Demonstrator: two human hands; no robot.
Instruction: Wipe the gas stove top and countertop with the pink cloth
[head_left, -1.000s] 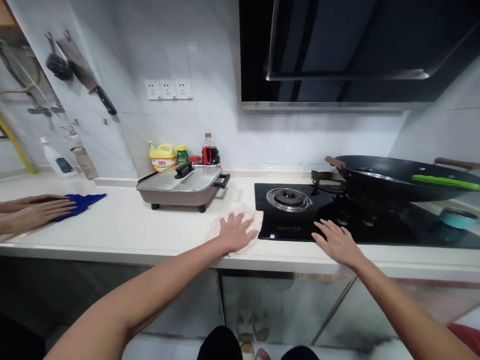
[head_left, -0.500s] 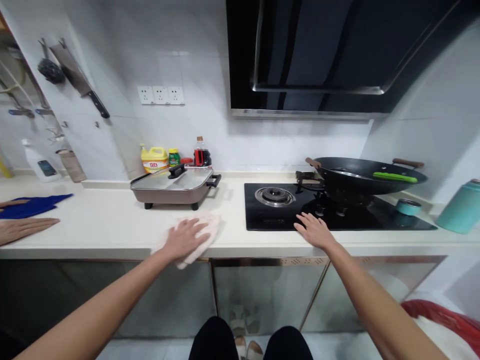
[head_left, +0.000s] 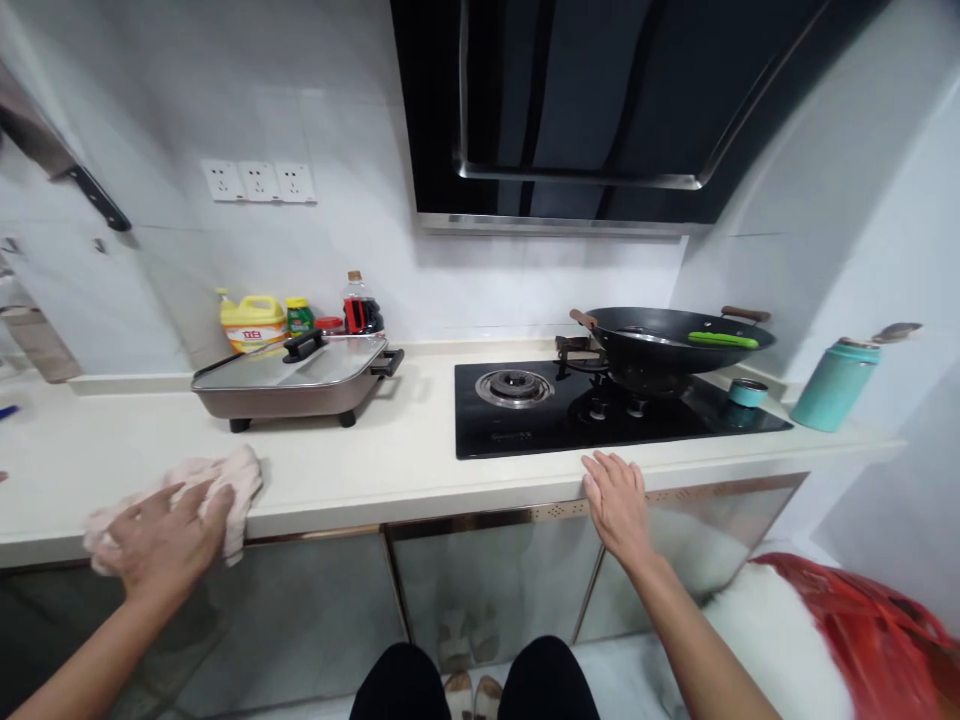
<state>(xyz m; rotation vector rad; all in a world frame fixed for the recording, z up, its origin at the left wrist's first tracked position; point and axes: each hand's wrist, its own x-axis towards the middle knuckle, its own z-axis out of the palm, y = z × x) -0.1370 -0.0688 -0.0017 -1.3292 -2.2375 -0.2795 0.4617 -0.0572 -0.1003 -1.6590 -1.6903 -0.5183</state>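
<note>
My left hand [head_left: 171, 535] presses down on a pale pink cloth [head_left: 241, 480] at the counter's front edge, its fingers bent over the fabric and part of the cloth hanging past the edge. Just behind the cloth stands a brown electric pan [head_left: 277, 402] with a glass lid. On the right, my right hand [head_left: 616, 500] rests its fingertips on the counter edge in front of the black gas stove [head_left: 495, 430]. Its fingers are stretched out and it holds nothing.
A black wok [head_left: 652, 350] with a green-handled utensil [head_left: 724, 340] sits on the right burner. Nearby are a teal lid [head_left: 748, 393] and a teal flask [head_left: 836, 385]. Bottles, including a yellow detergent jug [head_left: 255, 322], line the wall. Above hangs a range hood [head_left: 577, 110].
My left hand has slid the cloth leftward along the counter edge. My right hand has drawn back from the stove's edge to the counter edge. The view has shifted rightward; the other person's hands are nearly gone.
</note>
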